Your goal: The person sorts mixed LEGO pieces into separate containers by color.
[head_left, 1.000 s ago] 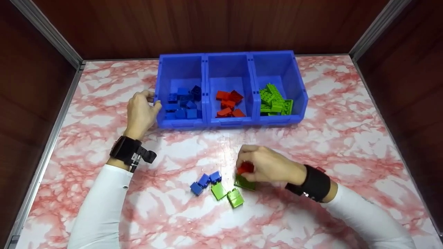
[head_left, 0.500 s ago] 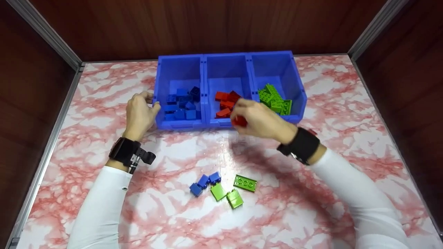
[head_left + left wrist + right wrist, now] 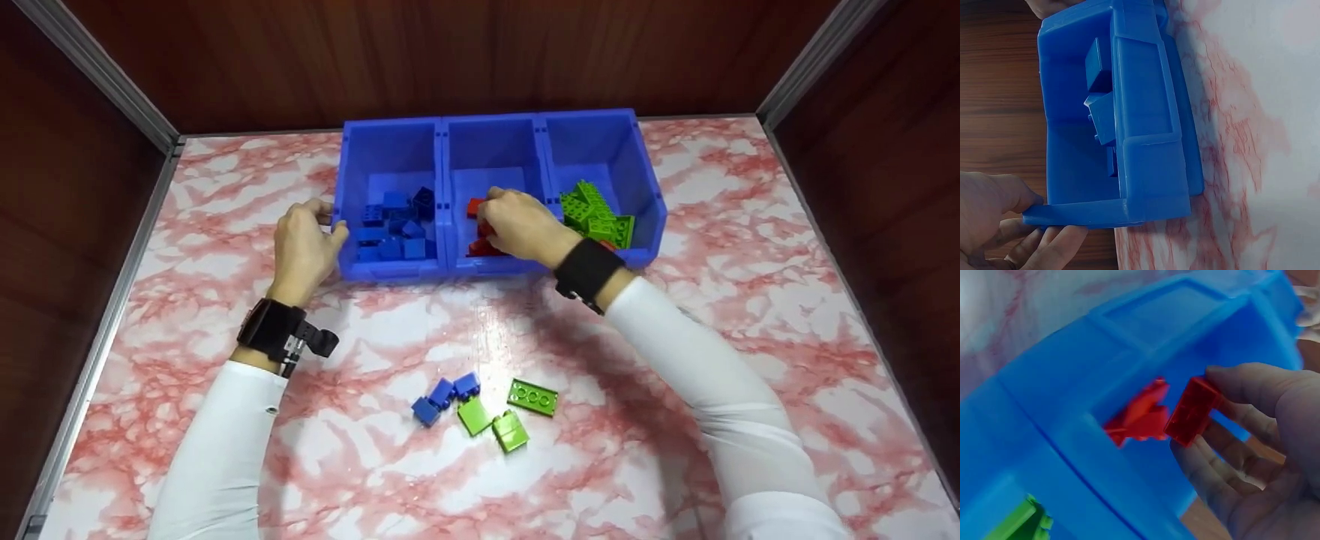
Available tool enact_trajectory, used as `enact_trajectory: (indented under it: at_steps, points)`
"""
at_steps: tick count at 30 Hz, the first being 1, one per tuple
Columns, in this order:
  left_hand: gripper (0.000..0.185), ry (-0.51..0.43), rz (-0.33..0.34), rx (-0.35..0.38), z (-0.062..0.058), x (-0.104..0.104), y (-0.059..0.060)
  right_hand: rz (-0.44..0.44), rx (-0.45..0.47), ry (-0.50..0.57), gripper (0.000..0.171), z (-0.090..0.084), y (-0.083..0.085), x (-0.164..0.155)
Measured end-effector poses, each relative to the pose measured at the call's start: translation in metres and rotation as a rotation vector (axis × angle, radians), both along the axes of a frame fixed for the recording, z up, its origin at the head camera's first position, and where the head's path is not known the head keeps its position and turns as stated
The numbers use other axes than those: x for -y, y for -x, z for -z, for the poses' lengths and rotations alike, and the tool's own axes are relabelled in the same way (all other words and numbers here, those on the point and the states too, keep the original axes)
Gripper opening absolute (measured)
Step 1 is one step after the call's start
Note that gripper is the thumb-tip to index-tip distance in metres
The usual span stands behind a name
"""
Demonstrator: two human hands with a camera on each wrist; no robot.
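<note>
Three joined blue bins point(image 3: 491, 127) stand at the back of the marble table. My left hand point(image 3: 304, 244) grips the left bin's side wall point(image 3: 1072, 214), thumb inside and fingers point(image 3: 1055, 244) outside. Blue bricks point(image 3: 394, 225) lie in that bin. My right hand point(image 3: 517, 221) is over the middle bin, pinching a red brick point(image 3: 1190, 410) between thumb and fingers point(image 3: 1213, 461) just above the red bricks point(image 3: 1140, 419) inside. Green bricks point(image 3: 596, 214) fill the right bin.
Loose bricks lie near the table's front middle: three small blue ones point(image 3: 444, 394), two green blocks point(image 3: 495, 421) and a flat green plate point(image 3: 532, 396). Dark wooden walls with metal rails point(image 3: 97, 75) close in the table on three sides.
My right hand lifted the red brick from the loose pile at the front and carried it back into the middle bin. The left hand stayed on the bin wall.
</note>
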State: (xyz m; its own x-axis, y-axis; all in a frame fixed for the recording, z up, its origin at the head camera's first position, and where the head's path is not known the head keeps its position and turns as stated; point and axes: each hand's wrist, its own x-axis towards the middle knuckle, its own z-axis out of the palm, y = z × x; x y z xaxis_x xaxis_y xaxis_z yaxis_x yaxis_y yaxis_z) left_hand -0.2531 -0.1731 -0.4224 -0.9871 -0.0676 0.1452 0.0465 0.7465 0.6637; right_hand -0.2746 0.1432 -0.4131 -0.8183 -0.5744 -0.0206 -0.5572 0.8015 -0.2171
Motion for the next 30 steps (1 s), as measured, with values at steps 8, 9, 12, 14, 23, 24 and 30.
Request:
enact_trajectory:
  at_steps: [8,9,12,14,23,24,30]
  points:
    - [0.032,-0.006,0.002,-0.001,0.001,0.001,0.0,0.03,0.06,-0.041,0.013,0.006,0.002,0.003]
    - [0.032,-0.007,0.003,0.003,0.001,0.0,0.0,0.029,0.059,-0.037,0.014,0.005,0.001,0.002]
    - [0.032,-0.007,0.002,0.015,0.001,0.0,0.001,0.011,0.024,-0.008,0.017,0.0,-0.005,0.0]
    - [0.033,-0.004,0.0,0.02,0.0,-0.001,0.001,-0.011,-0.014,0.015,0.017,-0.005,-0.011,-0.003]
    - [0.033,0.003,-0.001,0.015,0.001,0.0,0.0,-0.141,-0.068,0.116,0.032,-0.026,-0.073,-0.02]
    - [0.033,0.003,0.0,0.014,0.001,0.0,0.0,-0.152,-0.041,0.139,0.034,-0.026,-0.081,-0.022]
    - [0.032,0.0,0.002,-0.001,0.0,0.0,0.0,-0.195,0.031,0.179,0.038,-0.014,-0.126,-0.037]
